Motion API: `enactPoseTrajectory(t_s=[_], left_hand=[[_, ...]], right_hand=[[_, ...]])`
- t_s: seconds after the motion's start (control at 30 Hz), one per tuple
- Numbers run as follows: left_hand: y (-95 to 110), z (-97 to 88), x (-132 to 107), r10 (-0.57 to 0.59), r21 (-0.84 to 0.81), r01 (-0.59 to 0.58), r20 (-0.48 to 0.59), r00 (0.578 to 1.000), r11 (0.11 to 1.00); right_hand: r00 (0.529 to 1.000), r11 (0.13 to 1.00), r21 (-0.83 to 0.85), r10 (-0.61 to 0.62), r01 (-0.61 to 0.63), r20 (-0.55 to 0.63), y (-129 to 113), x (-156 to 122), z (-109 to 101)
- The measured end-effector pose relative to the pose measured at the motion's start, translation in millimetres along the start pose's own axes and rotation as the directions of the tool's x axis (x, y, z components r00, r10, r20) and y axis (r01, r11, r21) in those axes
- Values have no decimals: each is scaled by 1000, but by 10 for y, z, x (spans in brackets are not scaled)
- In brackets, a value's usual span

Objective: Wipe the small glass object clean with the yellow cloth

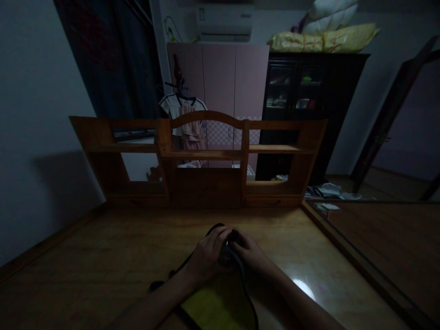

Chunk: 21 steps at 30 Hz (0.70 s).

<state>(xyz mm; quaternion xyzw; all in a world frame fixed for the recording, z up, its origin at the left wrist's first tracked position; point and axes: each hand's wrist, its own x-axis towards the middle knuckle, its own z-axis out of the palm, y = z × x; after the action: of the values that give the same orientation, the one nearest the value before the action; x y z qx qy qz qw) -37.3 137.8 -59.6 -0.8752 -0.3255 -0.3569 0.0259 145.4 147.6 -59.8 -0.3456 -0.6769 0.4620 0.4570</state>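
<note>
A yellow piece with a dark edge [220,300], perhaps a bag or a cover, lies on the wooden surface in front of me. At its far end my left hand [208,253] curls its fingers round a dark rounded object [225,254] with a small bright glint. Facing it from the right, my right hand [250,251] is closed, thumb bent inward, on the dark edge beside that object. Dim light hides the fingertips and the object's kind. A dark strap end [157,285] sticks out left of my left forearm.
A wooden shelf unit [202,155] with drawers stands across the far edge of the wooden surface [113,256]. A raised wooden rail [340,247] runs along the right side, and a white wall [37,137] is at the left. Behind are a pink wardrobe [220,78] and a black cabinet [338,105].
</note>
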Motion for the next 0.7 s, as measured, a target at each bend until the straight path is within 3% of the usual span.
enactPoseTrajectory(t_s=[0.7], left_hand=[[26, -1, -4, -11, 74, 10, 10, 1000, 997]], right_hand=[[998, 998, -42, -55, 56, 29, -25, -7, -16]])
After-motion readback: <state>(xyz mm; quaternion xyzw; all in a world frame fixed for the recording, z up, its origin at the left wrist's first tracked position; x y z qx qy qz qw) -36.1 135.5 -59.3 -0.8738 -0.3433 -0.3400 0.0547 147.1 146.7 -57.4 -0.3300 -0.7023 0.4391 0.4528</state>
